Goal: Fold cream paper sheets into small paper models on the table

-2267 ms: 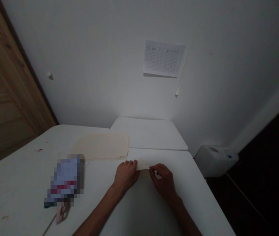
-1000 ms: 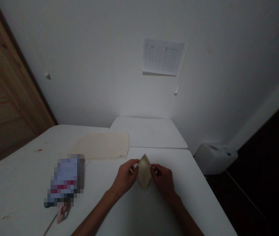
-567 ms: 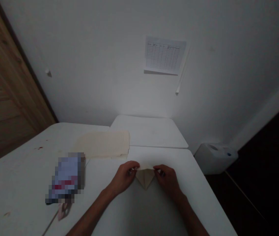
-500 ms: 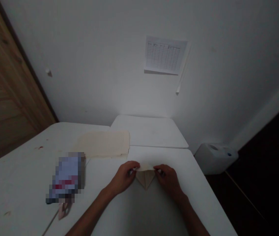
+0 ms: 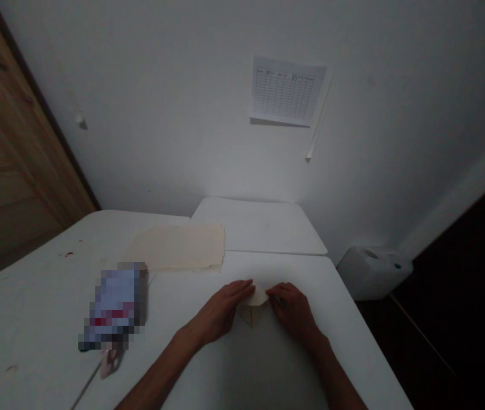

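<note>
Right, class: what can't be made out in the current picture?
Head view:
Small folded cream paper-like sheet: left side behind the left hand.
White printed wall sheet: writing too small.
Blue-and-red object: details lost to pixelation.
Brown wooden door: cut off by left edge.

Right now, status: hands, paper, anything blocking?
Left hand laid over folded paper, right hand pinching its right corner. Paper's near end pointed. Paper stack apart, farther left; nothing seen blocking.

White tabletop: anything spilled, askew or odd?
Yes: a red mark at left rear and a brownish smear at left front look odd against the white tabletop. Edges of the paper stack don't line up.
</note>
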Tool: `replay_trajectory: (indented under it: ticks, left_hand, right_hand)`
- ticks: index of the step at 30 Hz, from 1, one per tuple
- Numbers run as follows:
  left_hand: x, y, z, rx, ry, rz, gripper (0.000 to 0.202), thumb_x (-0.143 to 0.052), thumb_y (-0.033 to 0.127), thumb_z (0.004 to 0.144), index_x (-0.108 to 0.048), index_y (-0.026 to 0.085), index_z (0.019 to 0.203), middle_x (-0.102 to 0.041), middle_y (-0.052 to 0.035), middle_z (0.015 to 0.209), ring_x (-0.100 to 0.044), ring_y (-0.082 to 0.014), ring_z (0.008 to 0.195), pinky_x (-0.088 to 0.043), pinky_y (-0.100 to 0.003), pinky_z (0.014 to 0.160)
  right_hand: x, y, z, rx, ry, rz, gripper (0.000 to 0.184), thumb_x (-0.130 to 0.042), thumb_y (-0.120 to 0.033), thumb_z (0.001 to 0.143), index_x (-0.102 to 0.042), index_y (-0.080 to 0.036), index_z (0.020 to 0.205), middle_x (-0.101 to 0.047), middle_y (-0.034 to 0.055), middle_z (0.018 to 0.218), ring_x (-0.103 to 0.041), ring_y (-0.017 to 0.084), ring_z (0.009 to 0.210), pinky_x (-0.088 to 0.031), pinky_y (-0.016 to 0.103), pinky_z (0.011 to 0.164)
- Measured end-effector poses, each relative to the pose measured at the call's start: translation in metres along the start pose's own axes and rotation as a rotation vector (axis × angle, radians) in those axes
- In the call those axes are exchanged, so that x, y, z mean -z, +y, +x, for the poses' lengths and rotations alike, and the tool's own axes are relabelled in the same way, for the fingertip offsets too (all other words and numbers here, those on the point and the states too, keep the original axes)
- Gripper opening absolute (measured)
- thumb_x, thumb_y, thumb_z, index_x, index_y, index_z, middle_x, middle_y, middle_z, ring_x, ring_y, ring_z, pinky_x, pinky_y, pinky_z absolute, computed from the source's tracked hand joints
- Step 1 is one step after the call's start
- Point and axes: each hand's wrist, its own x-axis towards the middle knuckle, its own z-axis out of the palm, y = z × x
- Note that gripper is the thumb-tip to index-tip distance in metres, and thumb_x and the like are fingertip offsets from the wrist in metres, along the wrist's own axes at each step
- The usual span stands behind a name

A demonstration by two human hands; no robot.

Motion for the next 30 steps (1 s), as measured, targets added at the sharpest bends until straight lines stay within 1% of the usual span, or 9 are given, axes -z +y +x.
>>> replay_trajectory:
  ticks: [3, 9, 12, 16, 21, 24, 26, 30]
  left_hand:
    - [0.002, 0.003, 0.002, 0.001, -0.031, 0.004, 0.08, -0.037, -0.007, 0.073, -0.031, 0.028, 0.145, -0.036, -0.0031, 0.15, -0.034, -0.0193, 0.136, -0.033, -0.047, 0.111]
    - [-0.002, -0.002, -0.001, 0.003, -0.045, 0.009, 0.071, -0.041, -0.005, 0.073, -0.045, 0.027, 0.137, -0.04, -0.0022, 0.147, -0.036, -0.0202, 0.135, -0.034, -0.047, 0.11]
    - [-0.004, -0.004, -0.002, 0.007, -0.049, 0.018, 0.071, -0.041, -0.005, 0.072, -0.048, 0.027, 0.135, -0.043, -0.0024, 0.146, -0.038, -0.0206, 0.134, -0.035, -0.046, 0.11]
    - [-0.003, -0.001, -0.002, 0.014, -0.053, 0.032, 0.069, -0.041, -0.004, 0.072, -0.049, 0.024, 0.134, -0.045, -0.0039, 0.144, -0.038, -0.0205, 0.134, -0.036, -0.045, 0.109]
    - [0.001, 0.006, -0.004, -0.013, -0.096, 0.035, 0.07, -0.043, -0.001, 0.07, -0.046, 0.021, 0.137, -0.04, -0.0061, 0.148, -0.032, -0.0216, 0.138, -0.032, -0.045, 0.112]
    - [0.005, 0.012, -0.005, -0.018, -0.125, 0.017, 0.072, -0.047, 0.002, 0.069, -0.045, 0.021, 0.138, -0.037, -0.0061, 0.149, -0.03, -0.0238, 0.139, -0.029, -0.047, 0.114]
    - [0.007, 0.016, -0.004, -0.019, -0.128, 0.006, 0.069, -0.048, 0.004, 0.072, -0.045, 0.021, 0.138, -0.038, -0.0057, 0.149, -0.03, -0.0248, 0.138, -0.029, -0.047, 0.114]
    - [0.008, 0.022, 0.0, -0.031, -0.12, 0.021, 0.051, -0.045, 0.013, 0.088, -0.046, 0.021, 0.138, -0.041, -0.0072, 0.146, -0.035, -0.0251, 0.136, -0.031, -0.047, 0.113]
  right_hand:
    - [0.0, 0.0, 0.0, 0.007, -0.018, -0.022, 0.023, -0.055, -0.016, 0.086, -0.071, -0.025, 0.1, -0.068, 0.004, 0.096, -0.06, 0.017, 0.09, -0.046, 0.028, 0.084]
    - [-0.002, 0.0, -0.001, 0.022, -0.032, -0.033, 0.024, -0.055, -0.016, 0.085, -0.071, -0.024, 0.1, -0.068, 0.0039, 0.097, -0.059, 0.017, 0.09, -0.046, 0.027, 0.083]
    - [-0.003, 0.001, -0.002, 0.021, -0.032, -0.027, 0.024, -0.054, -0.017, 0.086, -0.071, -0.025, 0.1, -0.068, 0.0039, 0.097, -0.059, 0.017, 0.09, -0.046, 0.028, 0.083]
    - [-0.002, 0.001, -0.002, 0.016, -0.026, -0.015, 0.024, -0.055, -0.016, 0.085, -0.071, -0.025, 0.099, -0.067, 0.0036, 0.097, -0.059, 0.017, 0.089, -0.046, 0.027, 0.083]
    - [0.002, -0.002, -0.001, 0.004, -0.029, -0.031, 0.027, -0.055, -0.011, 0.082, -0.071, -0.024, 0.1, -0.067, 0.0043, 0.098, -0.059, 0.017, 0.091, -0.046, 0.027, 0.084]
    - [0.003, -0.005, -0.001, -0.002, -0.03, -0.043, 0.022, -0.055, -0.014, 0.083, -0.071, -0.023, 0.096, -0.067, 0.0049, 0.097, -0.059, 0.018, 0.09, -0.046, 0.028, 0.083]
    - [0.003, -0.007, -0.001, -0.003, -0.021, -0.055, 0.017, -0.055, -0.019, 0.087, -0.07, -0.022, 0.093, -0.066, 0.0048, 0.094, -0.059, 0.018, 0.089, -0.046, 0.029, 0.083]
    - [0.001, -0.01, 0.0, -0.013, -0.006, -0.076, 0.015, -0.055, -0.028, 0.09, -0.068, -0.022, 0.088, -0.066, 0.0045, 0.091, -0.059, 0.018, 0.088, -0.046, 0.029, 0.082]
